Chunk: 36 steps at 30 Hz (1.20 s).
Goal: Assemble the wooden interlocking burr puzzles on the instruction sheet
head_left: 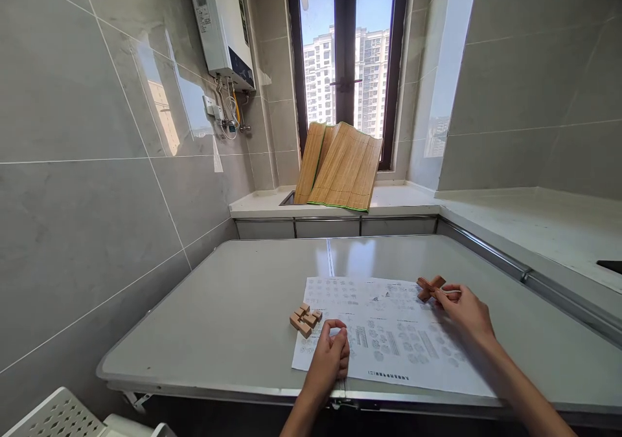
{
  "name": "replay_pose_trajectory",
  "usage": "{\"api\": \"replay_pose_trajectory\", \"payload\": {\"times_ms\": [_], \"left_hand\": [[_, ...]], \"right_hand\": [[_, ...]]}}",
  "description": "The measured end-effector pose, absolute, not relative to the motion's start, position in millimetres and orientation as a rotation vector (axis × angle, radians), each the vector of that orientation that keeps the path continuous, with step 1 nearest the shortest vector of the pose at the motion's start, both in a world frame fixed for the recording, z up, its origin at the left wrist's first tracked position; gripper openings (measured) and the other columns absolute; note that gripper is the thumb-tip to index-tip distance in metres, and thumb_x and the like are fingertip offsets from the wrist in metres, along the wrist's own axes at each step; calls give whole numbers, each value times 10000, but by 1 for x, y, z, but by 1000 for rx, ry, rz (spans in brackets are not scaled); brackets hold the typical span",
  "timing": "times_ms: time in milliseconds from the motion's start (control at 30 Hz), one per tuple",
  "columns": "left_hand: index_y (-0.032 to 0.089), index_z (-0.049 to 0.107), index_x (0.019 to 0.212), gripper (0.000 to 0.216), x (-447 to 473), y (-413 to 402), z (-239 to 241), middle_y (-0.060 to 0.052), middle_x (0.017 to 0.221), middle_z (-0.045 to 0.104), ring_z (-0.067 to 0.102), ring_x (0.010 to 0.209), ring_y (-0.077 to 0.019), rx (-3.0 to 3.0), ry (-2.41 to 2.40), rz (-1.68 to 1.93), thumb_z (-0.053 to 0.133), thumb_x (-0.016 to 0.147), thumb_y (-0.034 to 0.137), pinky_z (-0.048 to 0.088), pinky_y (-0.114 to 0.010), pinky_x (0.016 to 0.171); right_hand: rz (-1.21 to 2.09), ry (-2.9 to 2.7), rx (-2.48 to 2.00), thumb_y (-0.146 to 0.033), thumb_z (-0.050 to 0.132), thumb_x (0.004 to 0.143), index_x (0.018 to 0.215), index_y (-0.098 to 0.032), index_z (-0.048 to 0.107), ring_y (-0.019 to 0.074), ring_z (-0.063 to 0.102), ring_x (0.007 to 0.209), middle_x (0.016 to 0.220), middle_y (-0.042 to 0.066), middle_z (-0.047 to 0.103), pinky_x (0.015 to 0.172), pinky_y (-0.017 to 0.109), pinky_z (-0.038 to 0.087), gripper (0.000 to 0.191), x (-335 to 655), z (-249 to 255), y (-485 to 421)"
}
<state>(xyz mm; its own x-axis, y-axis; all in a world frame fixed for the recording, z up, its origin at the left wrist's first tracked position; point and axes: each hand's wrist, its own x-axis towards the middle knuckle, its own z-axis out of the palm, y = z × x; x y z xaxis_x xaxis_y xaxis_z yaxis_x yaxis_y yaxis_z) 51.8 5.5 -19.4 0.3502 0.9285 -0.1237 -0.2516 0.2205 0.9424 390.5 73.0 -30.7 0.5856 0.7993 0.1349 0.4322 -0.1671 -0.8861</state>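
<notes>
**Right hand [461, 309] pinches crossed wooden pieces [427, 288]**

Clock centred on printed sheet [340, 309], which lies on worktop [228, 307]. Crossed pieces at 2 o'clock, fingertip grip, by sheet's far corner; contact with paper unclear. Left hand [331, 354] at 8, fingers curled in a loose fist, near sheet's edge. Wooden blocks [304, 329] clustered at 9, overlapping sheet's edge. Bamboo mat [347, 168] beyond, at 12, by window [345, 55].
</notes>
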Motion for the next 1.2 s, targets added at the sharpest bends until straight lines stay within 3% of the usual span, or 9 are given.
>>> {"api": "replay_pose_trajectory", "payload": {"times_ms": [200, 400, 567, 667, 767, 900, 1033, 1200], "left_hand": [[263, 423, 959, 490, 52, 5, -19, 152, 559, 270, 109, 439, -37, 1036, 839, 954, 670, 779, 645, 55, -181, 416], [259, 446, 951, 466, 53, 7, -19, 147, 562, 258, 99, 444, -43, 1065, 830, 948, 664, 790, 638, 55, -184, 417], [236, 516, 954, 383, 53, -1, -12, 120, 560, 278, 195, 447, -68, 1322, 933, 968, 545, 889, 612, 159, -196, 435], [224, 593, 980, 311, 42, -5, -3, 46, 633, 452, 455, 589, -138, 1753, 1192, 1085, 450, 973, 500, 365, -247, 570], [226, 612, 1048, 232, 20, 4, -2, -66, 1010, 614, 571, 969, -251, 2118, 1536, 1265, 475, 959, 391, 447, -407, 897], [172, 539, 1247, 511, -8, 30, -16, -154, 1310, 537, 464, 1247, -368, 2166, 1967, 1199, 640, 816, 428, 393, -533, 1028], [179, 440, 1348, 651, -19, 48, -20, -132, 1293, 596, 539, 1221, -331, 2173, 1975, 970, 640, 808, 483, 433, -468, 1003], [195, 433, 1348, 667, -17, 55, -5, -102, 1193, 663, 597, 1154, -314, 2136, 1989, 856, 676, 777, 440, 468, -406, 932]], "right_hand": [[416, -1053, -1827, -502, 648, 705, 821, -227, 578, 370, 726, 827, 672, 95, 766, 754, 446, 495, 306, 392, -33, 86], [475, -1058, -1749, -574, 582, 754, 1026, -214, 548, 302, 744, 745, 875, 112, 779, 729, 428, 546, 453, 369, -47, 50], [957, -1288, -1341, -617, 590, 822, 1022, -219, 593, 241, 728, 736, 846, 65, 754, 679, 337, 568, 446, 320, -59, 7], [992, -1303, -1307, -594, 614, 842, 979, -219, 632, 221, 703, 737, 837, 57, 743, 694, 318, 552, 400, 310, -60, -2], [990, -1274, -1282, -591, 591, 869, 976, -215, 637, 208, 683, 733, 849, 58, 731, 668, 305, 543, 394, 313, -60, -3], [970, -1307, -1294, -586, 575, 888, 977, -216, 630, 195, 675, 723, 833, 49, 726, 682, 295, 531, 385, 315, -64, 0], [956, -1316, -1305, -613, 575, 877, 981, -215, 630, 198, 685, 720, 837, 49, 732, 685, 296, 533, 416, 314, -68, 1], [944, -1323, -1307, -631, 590, 853, 969, -210, 648, 214, 691, 706, 827, 61, 743, 680, 314, 539, 440, 314, -65, 1]]}}
